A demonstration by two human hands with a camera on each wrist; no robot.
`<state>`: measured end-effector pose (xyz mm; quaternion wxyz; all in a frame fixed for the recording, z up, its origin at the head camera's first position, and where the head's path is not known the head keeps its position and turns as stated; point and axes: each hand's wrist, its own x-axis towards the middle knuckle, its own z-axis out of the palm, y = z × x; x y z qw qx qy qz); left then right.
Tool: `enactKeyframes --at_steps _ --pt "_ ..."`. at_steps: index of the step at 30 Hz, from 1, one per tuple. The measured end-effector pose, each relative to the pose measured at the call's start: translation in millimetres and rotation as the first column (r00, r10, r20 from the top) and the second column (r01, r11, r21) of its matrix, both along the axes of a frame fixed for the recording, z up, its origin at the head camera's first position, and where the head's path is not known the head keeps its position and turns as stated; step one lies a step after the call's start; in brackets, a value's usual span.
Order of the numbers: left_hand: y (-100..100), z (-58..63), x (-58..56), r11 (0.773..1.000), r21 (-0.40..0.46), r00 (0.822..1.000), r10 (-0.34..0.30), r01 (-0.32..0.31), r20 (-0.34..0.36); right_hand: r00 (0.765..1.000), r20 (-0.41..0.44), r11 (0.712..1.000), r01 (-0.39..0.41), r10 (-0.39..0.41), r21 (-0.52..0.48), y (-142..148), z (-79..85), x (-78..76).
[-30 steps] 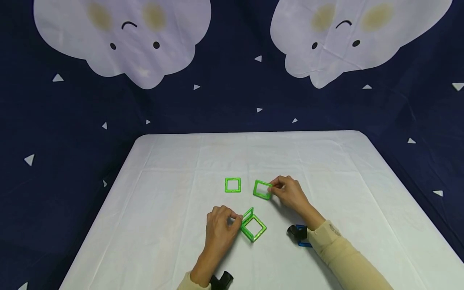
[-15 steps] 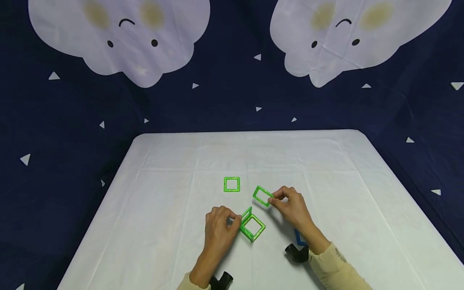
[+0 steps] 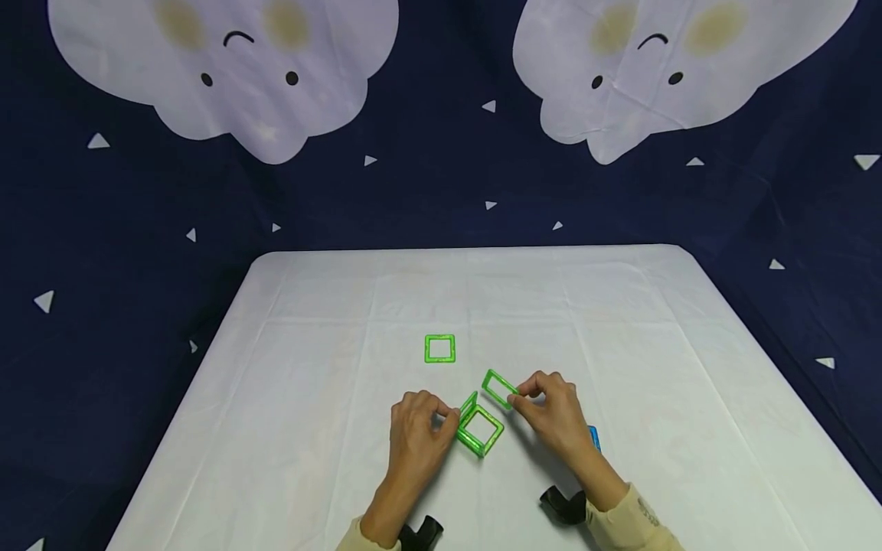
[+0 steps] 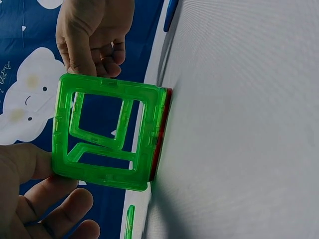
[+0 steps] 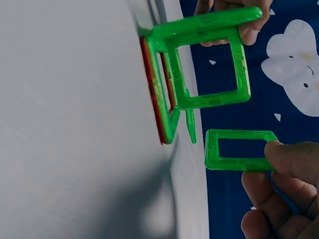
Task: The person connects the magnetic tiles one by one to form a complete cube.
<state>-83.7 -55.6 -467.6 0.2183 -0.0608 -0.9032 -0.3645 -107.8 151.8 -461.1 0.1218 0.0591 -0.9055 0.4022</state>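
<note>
Green square open-framed magnetic tiles form a small corner structure [image 3: 470,445] on the white table. One tile lies flat with a red layer beneath it [image 5: 151,89], and two upright tiles [image 5: 214,101] meet along its sides. My left hand [image 3: 420,432] pinches an upright tile's outer edge between thumb and fingers. Another green magnetic tile [image 5: 212,149] is in my right hand [image 3: 551,409], pinched at one end and raised above the cloth. It hangs tilted just beyond the structure, with a gap between them in the right wrist view.
A single green magnetic tile [image 3: 428,348] lies flat farther back. Partly hidden behind my right wrist is a blue piece [image 3: 594,438]. Black wrist devices [image 3: 563,505] sit under both forearms. A dark blue cloth with clouds [image 3: 441,191] hangs behind the table.
My right hand has brought its tile nearer to me and toward the structure, turning it more slanted. The left hand and the structure keep their place.
</note>
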Motion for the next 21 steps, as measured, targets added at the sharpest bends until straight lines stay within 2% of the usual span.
enactKeyframes --at_steps 14,21 --pt "-1 0.0 0.4 1.0 0.011 1.0 -0.005 0.005 0.001 0.997 -0.071 0.996 -0.006 0.013 0.094 -6 -8.0 10.3" --pt "-1 -1.0 0.1 1.0 0.008 1.0 -0.007 0.007 -0.008 0.987 -0.155 0.994 -0.021 0.038 0.11 -8 -14.2 12.2"
